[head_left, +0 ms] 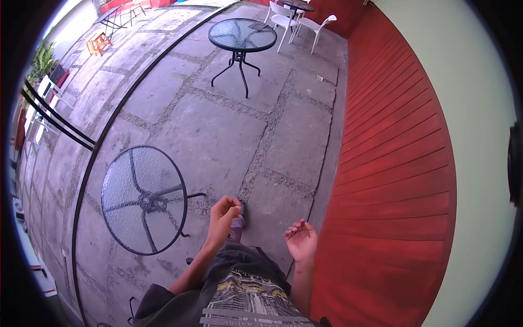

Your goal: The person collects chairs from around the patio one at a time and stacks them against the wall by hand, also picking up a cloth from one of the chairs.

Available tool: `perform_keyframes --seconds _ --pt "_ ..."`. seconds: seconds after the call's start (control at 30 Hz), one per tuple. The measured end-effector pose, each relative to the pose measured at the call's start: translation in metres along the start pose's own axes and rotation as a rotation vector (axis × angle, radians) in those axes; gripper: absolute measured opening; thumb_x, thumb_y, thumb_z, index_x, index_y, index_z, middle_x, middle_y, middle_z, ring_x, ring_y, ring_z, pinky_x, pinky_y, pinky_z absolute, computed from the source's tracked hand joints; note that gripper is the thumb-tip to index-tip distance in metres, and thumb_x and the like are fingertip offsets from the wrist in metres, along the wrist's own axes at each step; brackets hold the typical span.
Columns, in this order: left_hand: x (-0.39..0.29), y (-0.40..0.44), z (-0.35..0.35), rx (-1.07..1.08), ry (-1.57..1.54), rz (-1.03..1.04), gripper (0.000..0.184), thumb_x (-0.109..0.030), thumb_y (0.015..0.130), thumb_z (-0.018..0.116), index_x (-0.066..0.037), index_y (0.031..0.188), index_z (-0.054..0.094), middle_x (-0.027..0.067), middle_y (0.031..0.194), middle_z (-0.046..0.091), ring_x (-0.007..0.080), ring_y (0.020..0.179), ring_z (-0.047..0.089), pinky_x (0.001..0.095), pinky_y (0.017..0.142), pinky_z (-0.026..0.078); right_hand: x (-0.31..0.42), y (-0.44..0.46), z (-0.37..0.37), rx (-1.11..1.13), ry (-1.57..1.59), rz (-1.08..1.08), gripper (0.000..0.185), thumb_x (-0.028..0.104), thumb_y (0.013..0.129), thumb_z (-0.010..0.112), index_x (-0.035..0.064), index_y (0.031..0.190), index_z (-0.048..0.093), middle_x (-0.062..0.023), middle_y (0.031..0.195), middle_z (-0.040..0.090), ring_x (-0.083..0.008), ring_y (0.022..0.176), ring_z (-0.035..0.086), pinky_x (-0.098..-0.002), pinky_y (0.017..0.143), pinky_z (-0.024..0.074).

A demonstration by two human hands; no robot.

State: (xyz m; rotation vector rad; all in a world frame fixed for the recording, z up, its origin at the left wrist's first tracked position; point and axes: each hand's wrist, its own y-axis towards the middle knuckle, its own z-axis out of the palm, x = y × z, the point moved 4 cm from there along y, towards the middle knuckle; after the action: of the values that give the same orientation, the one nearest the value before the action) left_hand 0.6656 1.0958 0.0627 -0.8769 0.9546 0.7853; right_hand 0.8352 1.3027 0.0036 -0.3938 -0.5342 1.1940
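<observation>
My left hand (224, 216) is raised in front of my body, its fingers curled in and the thumb against them. Whatever those fingers may enclose is hidden. To its left stands a round glass-topped table (121, 188) with a dark metal frame, apart from the hand. My right hand (302, 240) is held palm up by the red wall panel, fingers bent but apart, with nothing visible in it. Below the hands show my dark printed T-shirt (245, 289) and one shoe (243, 208).
Ahead stands a second round glass table (242, 34). White chairs (313, 27) surround a dark table at the back. Red slatted panelling (389, 191) runs along the right. A dark strip (117, 113) crosses the paved floor (218, 125) on the left. Farther off is an orange stool (98, 43).
</observation>
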Motion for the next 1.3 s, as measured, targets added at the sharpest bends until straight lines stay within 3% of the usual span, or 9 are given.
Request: perform_keyframes --seconds 0.27,0.6,0.73,0.83,0.97,1.07,1.27,1.3 --pt "-0.117 0.237 0.097 0.140 0.066 0.126 0.005 -0.002 0.087 0.055 -0.002 0.091 0.058 -0.0023 0.082 0.056 0.0058 0.079 0.051 0.0228 0.071 0.040 0.095 0.161 0.109 -0.037 0.025 -0.194 0.011 0.018 0.092 0.058 0.0102 0.097 0.063 -0.0038 0.085 0.061 -0.0179 0.078 0.056 -0.0360 0.078 0.0459" --pt "-0.104 0.524 0.198 0.133 0.025 0.031 0.005 -0.003 0.085 0.056 -0.004 0.090 0.058 0.0000 0.083 0.058 0.0083 0.078 0.053 0.0249 0.072 0.042 0.246 0.413 0.186 -0.108 0.048 -0.293 0.010 0.018 0.094 0.057 0.0108 0.095 0.064 -0.0033 0.084 0.061 -0.0172 0.079 0.057 -0.0352 0.078 0.0459" --pt "-0.148 0.626 0.249 0.158 0.024 0.036 0.005 -0.002 0.086 0.056 -0.003 0.090 0.058 -0.0001 0.084 0.058 0.0085 0.078 0.053 0.0243 0.072 0.042 0.307 0.518 0.260 -0.087 -0.014 -0.271 0.010 0.017 0.093 0.057 0.0101 0.099 0.063 -0.0037 0.085 0.062 -0.0175 0.080 0.058 -0.0343 0.078 0.0463" --pt "-0.174 0.699 0.278 0.169 0.009 0.061 0.005 -0.002 0.087 0.056 -0.003 0.091 0.058 -0.0003 0.084 0.058 0.0080 0.079 0.053 0.0239 0.071 0.042 0.351 0.582 0.356 -0.053 -0.249 -0.370 0.010 0.014 0.094 0.056 0.0077 0.101 0.061 -0.0042 0.087 0.061 -0.0165 0.081 0.058 -0.0323 0.079 0.0465" --pt "-0.193 0.802 0.298 0.118 -0.016 0.087 0.006 -0.001 0.086 0.055 -0.002 0.092 0.057 -0.0014 0.084 0.057 0.0064 0.080 0.052 0.0217 0.072 0.040 0.391 0.653 0.482 0.081 -0.990 -0.644 0.008 0.009 0.094 0.056 0.0042 0.099 0.058 -0.0055 0.092 0.061 -0.0136 0.086 0.057 -0.0290 0.083 0.0458" --pt "-0.193 0.876 0.316 0.122 0.057 0.086 0.005 -0.001 0.087 0.055 -0.003 0.091 0.058 0.0003 0.085 0.057 0.0081 0.082 0.054 0.0244 0.074 0.043 0.404 0.716 0.530 0.189 -1.032 -0.573 0.008 0.008 0.094 0.057 0.0037 0.100 0.058 -0.0063 0.094 0.063 -0.0136 0.087 0.058 -0.0284 0.083 0.0459" --pt "-0.180 1.043 0.359 0.248 0.326 0.040 0.011 -0.004 0.087 0.055 -0.001 0.096 0.059 0.0001 0.084 0.060 0.0081 0.081 0.056 0.0253 0.074 0.044 0.425 0.878 0.548 0.099 -0.903 -0.402 0.008 0.008 0.095 0.057 0.0037 0.101 0.060 -0.0065 0.094 0.064 -0.0129 0.086 0.060 -0.0275 0.082 0.0470" --pt "-0.186 1.070 0.372 0.204 0.231 0.020 0.013 -0.005 0.086 0.056 0.000 0.098 0.059 0.0004 0.082 0.060 0.0086 0.078 0.056 0.0253 0.072 0.044 0.431 0.904 0.559 0.086 -0.916 -0.382 0.008 0.008 0.095 0.057 0.0035 0.101 0.060 -0.0066 0.094 0.065 -0.0130 0.086 0.060 -0.0273 0.081 0.0472"
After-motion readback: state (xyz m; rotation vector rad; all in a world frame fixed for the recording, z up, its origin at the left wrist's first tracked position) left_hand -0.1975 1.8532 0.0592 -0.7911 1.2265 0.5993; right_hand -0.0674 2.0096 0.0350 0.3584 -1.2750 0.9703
